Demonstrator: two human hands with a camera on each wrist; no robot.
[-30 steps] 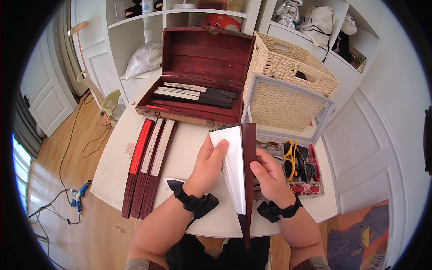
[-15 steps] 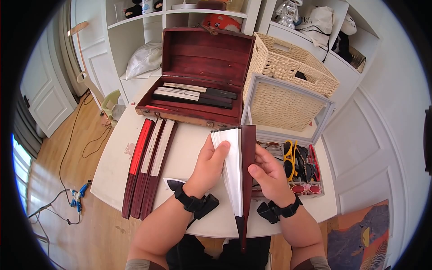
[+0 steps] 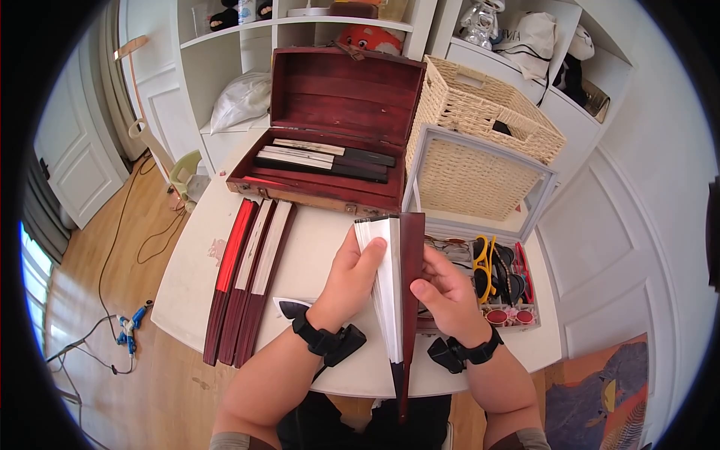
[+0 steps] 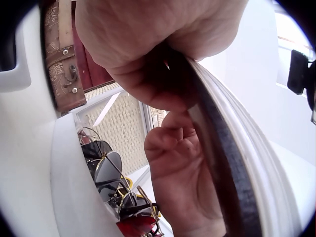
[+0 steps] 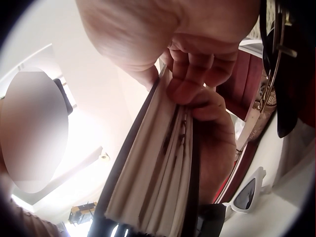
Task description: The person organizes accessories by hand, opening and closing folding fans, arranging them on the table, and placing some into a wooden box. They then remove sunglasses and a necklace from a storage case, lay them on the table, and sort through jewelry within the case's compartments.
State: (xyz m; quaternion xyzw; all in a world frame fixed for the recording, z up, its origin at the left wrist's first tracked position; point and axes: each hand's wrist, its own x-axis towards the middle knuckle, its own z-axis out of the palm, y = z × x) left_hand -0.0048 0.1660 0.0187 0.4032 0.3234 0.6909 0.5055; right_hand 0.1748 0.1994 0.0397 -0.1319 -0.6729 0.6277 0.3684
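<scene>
A folding fan [image 3: 391,300] with a white pleated leaf and dark red-brown guard stands partly folded between both hands, its narrow end toward the person. My left hand [image 3: 346,276] grips the leaf's left side, thumb lying across the white folds. On the other side, my right hand [image 3: 448,294] holds the guard, with the thumb on its near face and the fingers behind. The right wrist view shows the loose pleats [image 5: 148,187] spread between two dark guards. White sunglasses [image 3: 291,307] lie on the table beside the left wrist.
Three folded fans [image 3: 247,281], one with a red leaf, lie side by side on the white table [image 3: 187,277]. Behind them an open wooden chest [image 3: 345,90] contains several fans. A lidded case of sunglasses [image 3: 487,274] sits at the right, before a woven basket [image 3: 495,105].
The held fan's leaf has narrowed slightly as the hands drew a little closer. Its lower end has swung a bit left, and its top sits slightly lower.
</scene>
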